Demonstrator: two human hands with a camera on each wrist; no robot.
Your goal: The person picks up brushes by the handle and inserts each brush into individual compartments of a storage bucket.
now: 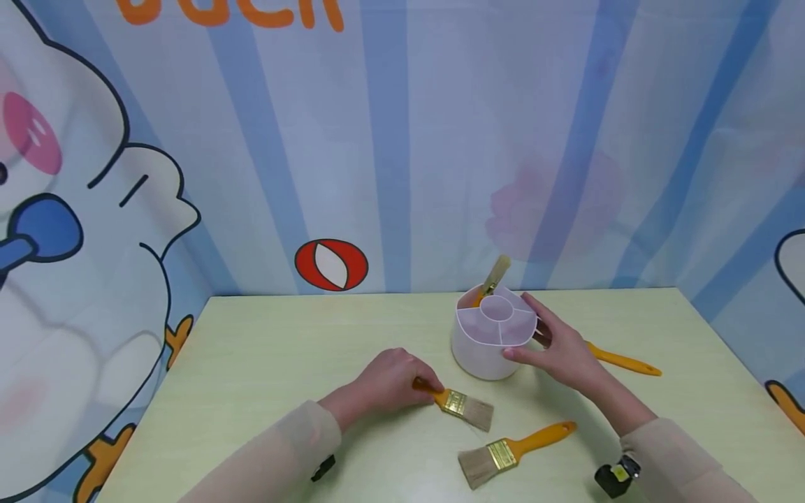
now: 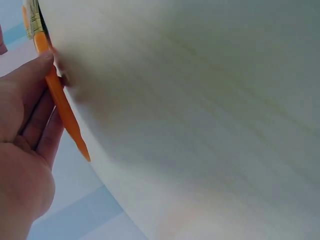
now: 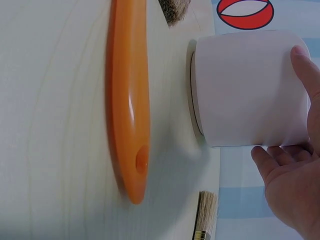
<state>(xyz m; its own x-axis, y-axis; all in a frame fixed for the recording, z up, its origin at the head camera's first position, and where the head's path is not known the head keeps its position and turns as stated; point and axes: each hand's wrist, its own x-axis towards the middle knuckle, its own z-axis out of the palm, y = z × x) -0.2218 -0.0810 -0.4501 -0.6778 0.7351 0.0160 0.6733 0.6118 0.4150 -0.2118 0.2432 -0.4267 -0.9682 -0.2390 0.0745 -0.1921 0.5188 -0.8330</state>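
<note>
My left hand [image 1: 397,381] pinches the orange handle of a brush [image 1: 464,409] at the table's middle, its bristles pointing right. In the left wrist view the left hand [image 2: 27,115] has thumb and fingers on the orange handle [image 2: 64,107]. My right hand [image 1: 560,349] grips the right side of a white divided round holder [image 1: 481,356], with a brush [image 1: 495,276] standing bristles up in its back compartment. In the right wrist view the right hand [image 3: 295,180] has its thumb and fingers on the holder's wall [image 3: 250,90].
Nearer the front edge lies a second brush [image 1: 503,454], its handle to the right. Another orange-handled brush [image 1: 622,361] lies behind the right hand, partly hidden. A patterned cloth backdrop [image 1: 390,140] stands behind the pale table [image 1: 283,335].
</note>
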